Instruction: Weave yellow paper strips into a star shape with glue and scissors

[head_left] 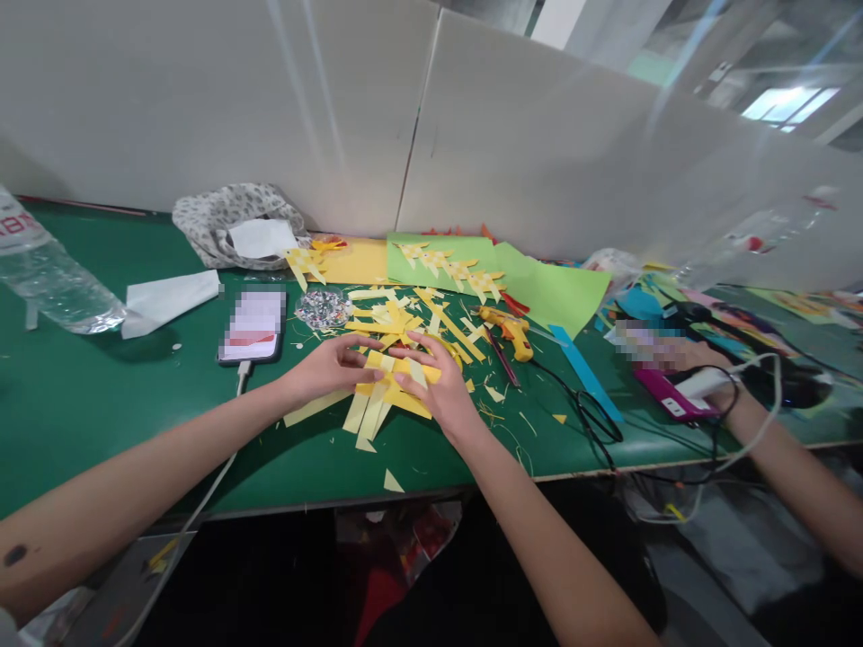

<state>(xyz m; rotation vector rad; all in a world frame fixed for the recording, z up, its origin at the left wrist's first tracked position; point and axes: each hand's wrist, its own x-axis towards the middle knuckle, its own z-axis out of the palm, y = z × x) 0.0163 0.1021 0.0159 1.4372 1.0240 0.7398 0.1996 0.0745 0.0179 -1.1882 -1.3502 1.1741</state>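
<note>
Both of my hands are on a piece of woven yellow paper strips (391,382) close to the table's front edge. My left hand (330,367) has its fingers curved over the left side of the weave. From the right, my right hand (437,385) grips the weave between thumb and fingers. Loose pale yellow strips stick out toward the front below my hands. Behind them lies a pile of yellow paper strips and scraps (397,316). A yellow glue gun (511,332) rests right of the pile, beside a dark red pen (500,355).
On the green table (60,386) are a phone (253,325) on a cable, a water bottle (60,274), a patterned cloth bag (202,225), green paper (559,288) with woven pieces, and a blue strip (586,373). Another person's hand (688,355) is at the right near a pink power bank (667,395).
</note>
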